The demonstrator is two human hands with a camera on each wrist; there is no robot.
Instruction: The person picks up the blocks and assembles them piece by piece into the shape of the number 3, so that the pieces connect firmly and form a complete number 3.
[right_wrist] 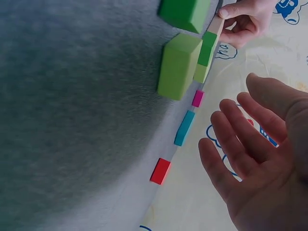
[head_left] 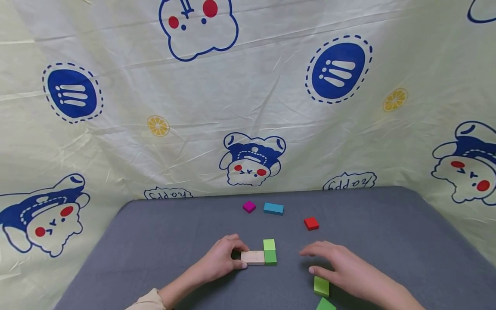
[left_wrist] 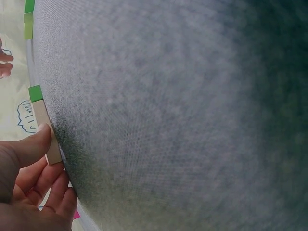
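Observation:
My left hand pinches the left end of a plain wooden block on the grey table; in the left wrist view the thumb lies on one side and fingers on the other. Against the block's right end sits a green block, with a light green block touching its far side. My right hand hovers to the right, fingers spread and relaxed, holding nothing. Just below its thumb in the head view are a second light green block and another green block, partly cut off by the frame edge.
Farther back on the grey table lie a magenta block, a blue block and a red block. Behind the table's far edge hangs a pale printed curtain with cartoon bears.

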